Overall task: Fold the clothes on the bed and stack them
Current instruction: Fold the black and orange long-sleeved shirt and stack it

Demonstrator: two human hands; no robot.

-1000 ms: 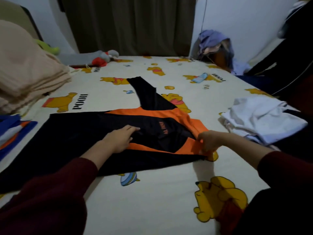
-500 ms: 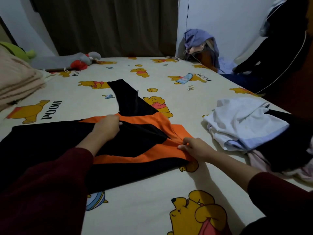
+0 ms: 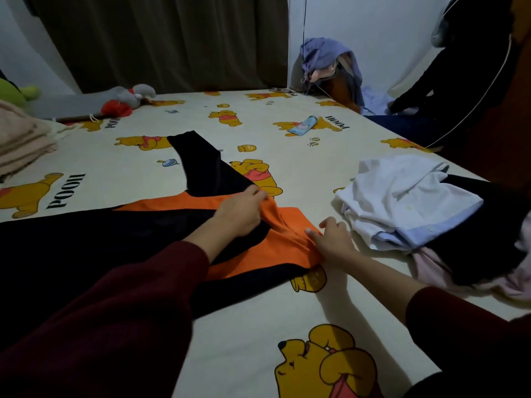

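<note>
A black and orange shirt (image 3: 86,239) lies spread across the bed (image 3: 244,326), one black sleeve stretching away from me. My left hand (image 3: 241,211) grips the orange fabric near the shoulder, bunching it up. At the shirt's right end my right hand (image 3: 330,239) pinches the orange edge against the sheet. A loose heap of white, pale blue, black and pink clothes (image 3: 416,208) sits to the right of my hands.
Folded beige cloth (image 3: 20,142) is stacked at the far left. A grey and red plush toy (image 3: 126,99) lies by the curtain. More clothes (image 3: 330,64) are piled in the far corner, a small blue item (image 3: 303,126) on the sheet. Dark garments (image 3: 459,81) hang at the right.
My left hand moved right along the shirt from its black middle to the orange shoulder and took hold of the fabric. My right hand stayed at the orange end.
</note>
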